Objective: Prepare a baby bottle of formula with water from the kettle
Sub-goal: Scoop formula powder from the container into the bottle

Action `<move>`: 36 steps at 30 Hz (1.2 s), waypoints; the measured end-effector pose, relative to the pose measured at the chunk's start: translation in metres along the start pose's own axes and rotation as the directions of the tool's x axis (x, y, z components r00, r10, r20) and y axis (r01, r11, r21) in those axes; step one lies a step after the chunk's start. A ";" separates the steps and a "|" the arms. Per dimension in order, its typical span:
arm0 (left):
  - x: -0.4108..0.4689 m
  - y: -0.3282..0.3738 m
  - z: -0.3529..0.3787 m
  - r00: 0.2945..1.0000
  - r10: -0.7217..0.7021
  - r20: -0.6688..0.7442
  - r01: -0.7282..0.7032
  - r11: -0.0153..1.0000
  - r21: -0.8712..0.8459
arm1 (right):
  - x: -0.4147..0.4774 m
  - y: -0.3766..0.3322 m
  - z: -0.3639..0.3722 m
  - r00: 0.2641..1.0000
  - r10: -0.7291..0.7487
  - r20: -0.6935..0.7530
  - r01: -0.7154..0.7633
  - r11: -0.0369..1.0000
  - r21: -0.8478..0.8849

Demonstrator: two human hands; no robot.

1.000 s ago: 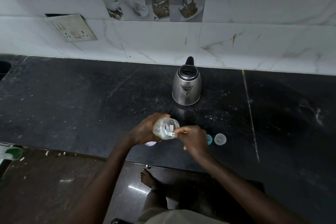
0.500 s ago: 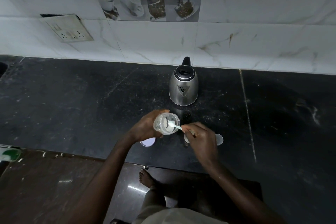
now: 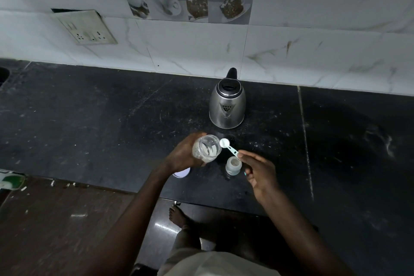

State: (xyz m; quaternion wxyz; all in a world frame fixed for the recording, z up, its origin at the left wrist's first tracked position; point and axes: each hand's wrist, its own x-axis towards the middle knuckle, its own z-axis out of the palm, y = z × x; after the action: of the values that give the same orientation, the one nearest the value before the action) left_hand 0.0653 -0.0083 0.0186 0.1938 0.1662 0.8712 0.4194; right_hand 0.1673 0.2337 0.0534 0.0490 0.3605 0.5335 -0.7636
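- change: half a second ago the scoop (image 3: 224, 143) was down inside the formula jar (image 3: 207, 149). now it's out, bowl just past the jar's rim on the kettle side, loaded with white powder.
- left hand (image 3: 183, 154): fingers wrapped round the jar body, holding it off the counter (image 3: 112, 119), mouth tipped up toward the camera. same grip as before.
- right hand (image 3: 259, 172): thumb and fingertip pinch the far end of the scoop handle, other fingers loosely curled with nothing in them.
- baby bottle (image 3: 233, 164): upright on the counter, top open, just below the scoop and beside the right hand. it was hidden behind that hand before, now in clear view.
- kettle (image 3: 227, 107): further back near the wall, spout facing the person, untouched.
- a pale lid (image 3: 181, 173) lies flat under the left wrist.
- read: scooping done, next is carry and tip into the bottle. short path, narrow mouth, so spill risk on the tip.
- can't tell if the bottle has water in it yet.
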 end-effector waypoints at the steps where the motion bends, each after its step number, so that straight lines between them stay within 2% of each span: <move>1: -0.001 -0.004 0.005 0.999 -0.027 -0.028 0.027 1.000 -0.004 | 0.002 0.001 -0.006 1.000 0.018 -0.024 -0.018 0.999 0.035; 3: -0.004 -0.010 0.017 0.990 -0.100 -0.099 0.100 0.995 -0.003 | 0.006 0.002 -0.018 0.995 -0.037 -0.094 0.037 0.999 -0.001; 5: -0.007 -0.013 0.029 0.973 -0.182 -0.142 0.184 0.983 0.000 | 0.007 0.007 -0.029 0.971 -0.203 -0.127 0.173 0.961 -0.214; 6: -0.009 -0.014 0.036 0.967 -0.206 -0.152 0.207 0.978 -0.003 | 0.007 0.010 -0.034 0.951 -0.288 -0.112 0.233 0.906 -0.354; 9: -0.011 -0.017 0.051 0.958 -0.213 -0.192 0.209 0.977 -0.040 | 0.011 0.024 -0.045 0.868 -0.495 0.019 0.387 0.654 -0.650; 11: -0.013 -0.022 0.059 0.952 -0.203 -0.229 0.192 0.979 -0.068 | 0.014 0.036 -0.050 0.764 -0.629 0.143 0.502 0.442 -0.743; 15: -0.017 -0.029 0.066 0.939 -0.181 -0.294 0.169 0.983 -0.065 | 0.015 0.052 -0.050 0.669 -0.687 0.282 0.504 0.142 -0.852; 17: -0.017 -0.031 0.069 0.933 -0.159 -0.322 0.153 0.987 -0.045 | 0.015 0.057 -0.048 0.615 -0.696 0.370 0.496 -0.023 -0.868; 19: -0.018 -0.031 0.075 0.921 -0.166 -0.352 0.163 0.986 -0.037 | 0.015 0.059 -0.048 0.574 -0.689 0.444 0.496 -0.139 -0.857; 21: -0.024 -0.021 0.082 0.909 -0.131 -0.396 0.130 0.991 -0.028 | 0.014 0.060 -0.047 0.548 -0.688 0.475 0.498 -0.188 -0.846; 24: -0.038 0.013 0.094 0.885 0.050 -0.462 -0.040 0.999 0.032 | 0.015 0.063 -0.050 0.537 -0.681 0.498 0.503 -0.215 -0.837; 27: -0.041 0.038 0.115 0.896 0.204 -0.395 -0.187 0.979 0.080 | 0.017 0.063 -0.052 0.517 -0.683 0.516 0.512 -0.236 -0.826; 30: -0.035 0.037 0.138 0.938 0.185 -0.293 -0.176 0.983 0.056 | 0.016 0.062 -0.053 0.496 -0.678 0.542 0.513 -0.275 -0.814; 36: -0.022 0.034 0.148 0.985 0.010 -0.174 -0.006 1.000 0.022 | 0.016 0.065 -0.057 0.465 -0.675 0.573 0.536 -0.300 -0.789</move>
State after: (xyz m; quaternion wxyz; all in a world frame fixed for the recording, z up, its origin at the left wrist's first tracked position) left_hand 0.1596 0.1004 -0.0353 0.1136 0.1347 0.8885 0.4237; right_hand 0.2135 0.2595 -0.0167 -0.1695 -0.0497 0.9765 -0.1235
